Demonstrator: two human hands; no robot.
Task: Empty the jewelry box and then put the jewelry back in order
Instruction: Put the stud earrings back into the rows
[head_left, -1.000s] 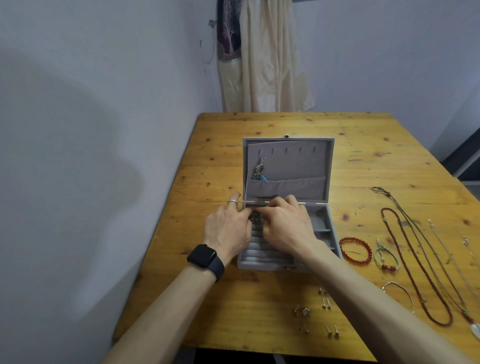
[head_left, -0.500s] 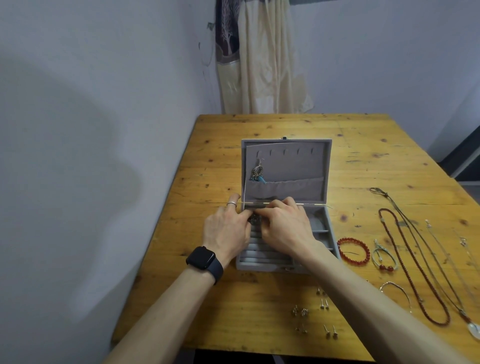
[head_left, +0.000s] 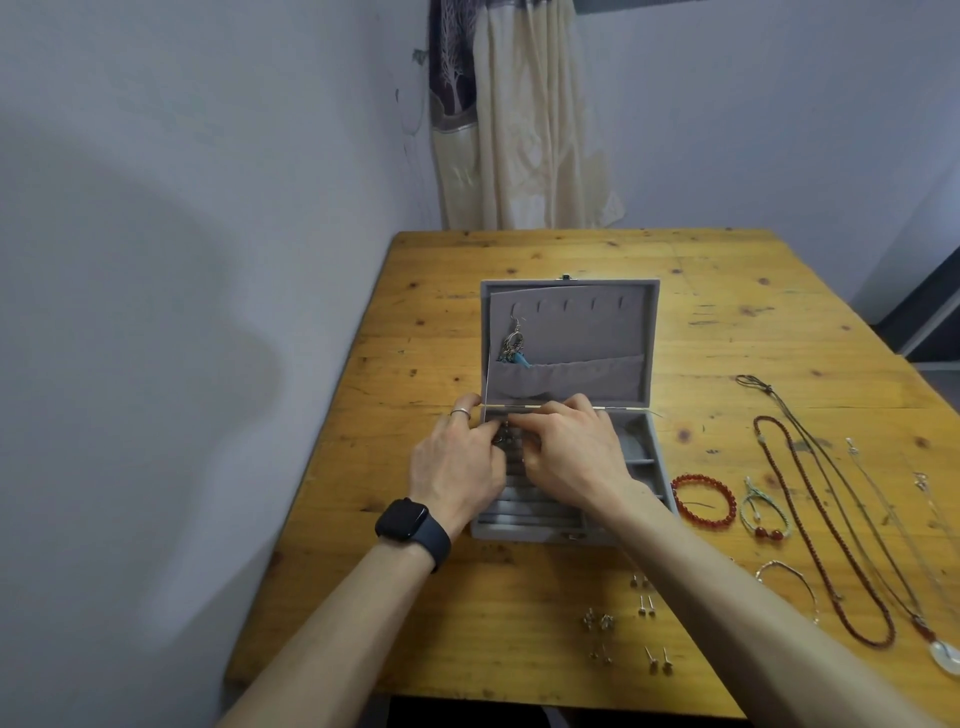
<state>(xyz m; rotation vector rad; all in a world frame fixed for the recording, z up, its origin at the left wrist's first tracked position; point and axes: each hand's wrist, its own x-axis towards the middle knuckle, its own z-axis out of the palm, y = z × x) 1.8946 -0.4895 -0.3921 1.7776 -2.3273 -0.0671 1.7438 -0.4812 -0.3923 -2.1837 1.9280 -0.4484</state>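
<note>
The grey jewelry box (head_left: 597, 332) stands open at the table's (head_left: 441, 312) middle; over its left ring rolls the left hand (head_left: 457, 467) and right hand (head_left: 576, 452) meet, each grip narrow, fingertips pinching a small dark piece (head_left: 501, 439) between them; a dangling earring (head_left: 514, 345) hangs in the lid; necklaces (head_left: 831, 519), a red bracelet (head_left: 701, 476) and studs (head_left: 647, 605) lie on the table to its right.

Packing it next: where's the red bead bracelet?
Head view: red bead bracelet lies on the table just right of the jewelry box, left of the cord bracelet.
</note>
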